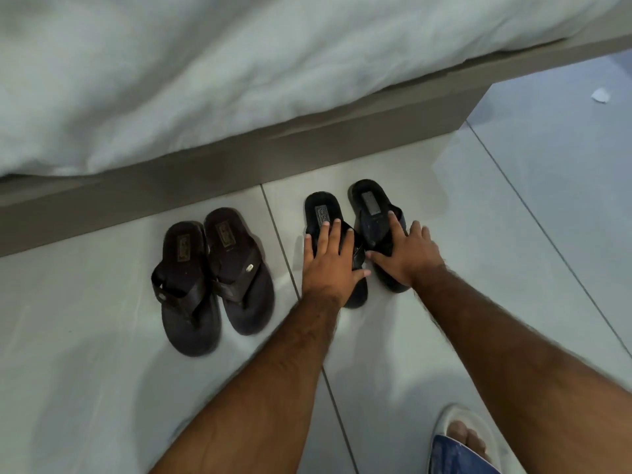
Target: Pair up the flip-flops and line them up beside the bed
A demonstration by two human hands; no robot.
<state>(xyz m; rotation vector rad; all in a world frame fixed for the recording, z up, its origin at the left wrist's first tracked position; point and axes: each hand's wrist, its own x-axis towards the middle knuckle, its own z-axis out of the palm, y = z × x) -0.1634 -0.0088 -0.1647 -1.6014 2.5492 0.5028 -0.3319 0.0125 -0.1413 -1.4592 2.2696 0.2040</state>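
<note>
Two brown flip-flops [212, 278] lie side by side on the pale tiled floor, heels toward the bed base [239, 165]. To their right sit two black flip-flops, also side by side. My left hand [330, 258] lies flat on the left black flip-flop [319, 208], fingers spread over its strap. My right hand [407, 249] presses on the right black flip-flop [369, 203] in the same way. Both hands cover the straps and the front parts of the black pair.
A white duvet [205, 73] hangs over the grey bed base along the top. My foot in a white slipper [461, 432] stands at the bottom right. A small scrap of white paper [601, 95] lies on the floor at the far right.
</note>
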